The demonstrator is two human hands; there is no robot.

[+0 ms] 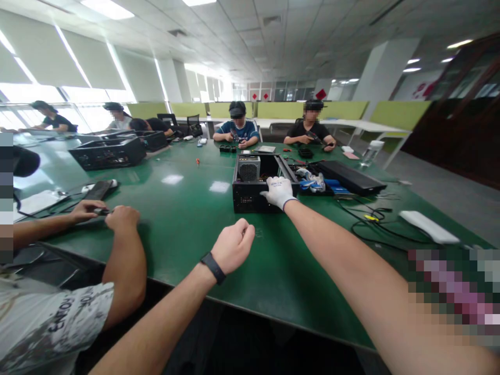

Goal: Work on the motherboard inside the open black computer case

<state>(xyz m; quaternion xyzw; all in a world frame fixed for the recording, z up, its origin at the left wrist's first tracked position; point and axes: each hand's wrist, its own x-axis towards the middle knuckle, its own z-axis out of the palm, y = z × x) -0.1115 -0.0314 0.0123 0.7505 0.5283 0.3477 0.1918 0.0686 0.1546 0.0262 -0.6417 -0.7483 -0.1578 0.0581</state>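
My left hand (233, 246), bare and with a dark watch band (213, 267) at the wrist, is curled closed above the green table (183, 250). Whatever its fingers may hold is hidden. A black computer case (250, 200) lies in front of me with its top side uncovered. Inside its left part sits a grey power supply (249, 170) with a round fan grille. My right hand (279, 190), in a white glove, grips the near upper edge of the case, its fingers reaching over that edge and partly hidden.
Right of the case lie blue-and-white gloves (310, 180), a black panel (349, 176), loose black cables (365, 229) and a white bar-shaped object (428, 226). A co-worker's hands (123, 217) are close on my left. An orange-handled tool (198, 162) and a water bottle (371, 153) stand farther off.
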